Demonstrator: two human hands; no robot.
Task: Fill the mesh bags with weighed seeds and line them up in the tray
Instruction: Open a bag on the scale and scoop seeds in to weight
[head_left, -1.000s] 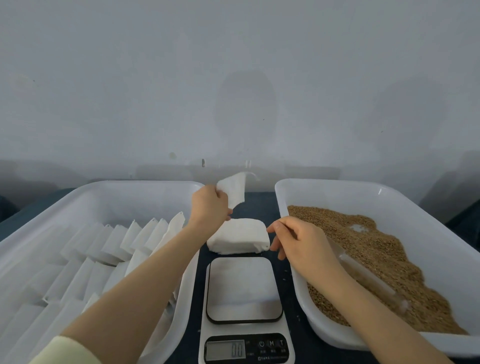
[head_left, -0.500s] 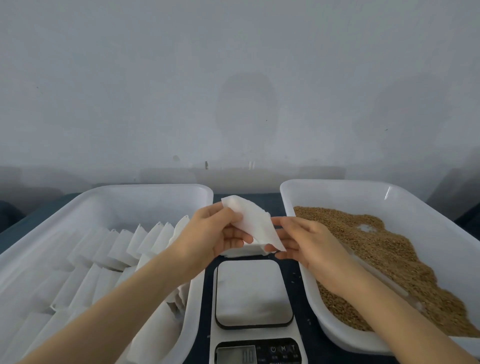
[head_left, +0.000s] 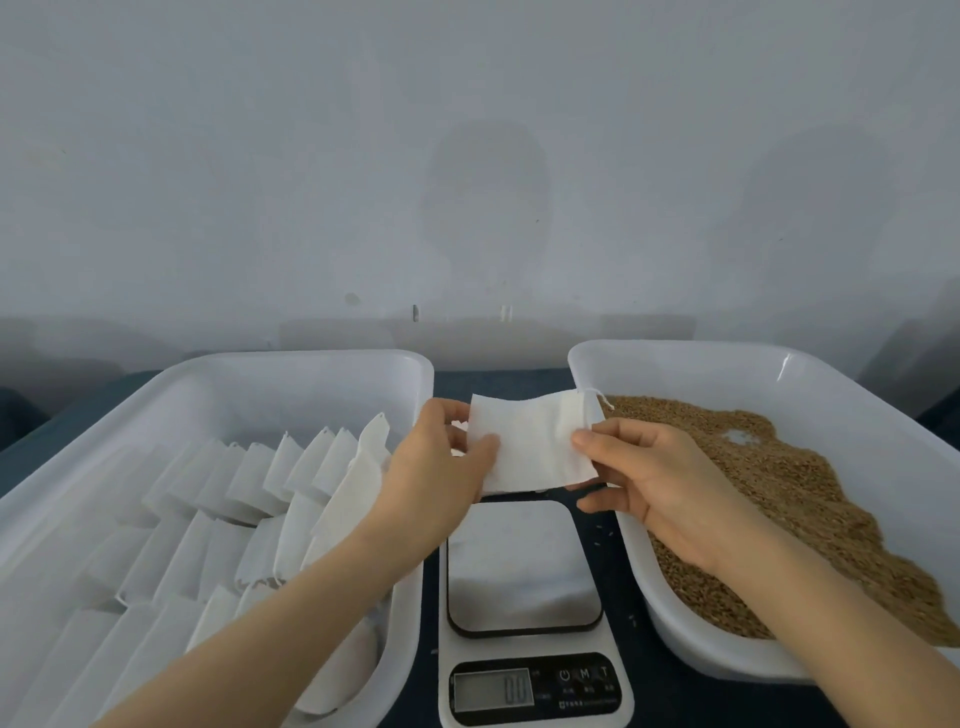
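Pinching mesh bag (head_left: 530, 441) — left hand (head_left: 439, 467) and right hand (head_left: 660, 483) | scale (head_left: 519, 566) readout blurred | seed tray (head_left: 701, 371) cropped

One head-worn view looks forward and down from the near edge of the worktop (head_left: 501, 382), close over it, facing the wall (head_left: 311, 156) beyond the far edge.

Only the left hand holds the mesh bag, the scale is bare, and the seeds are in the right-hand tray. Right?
Not quite: in the head view both hands hold the mesh bag, the left hand pinching its left end, the right hand its right end. The scale is bare, seeds in the right-hand tray.
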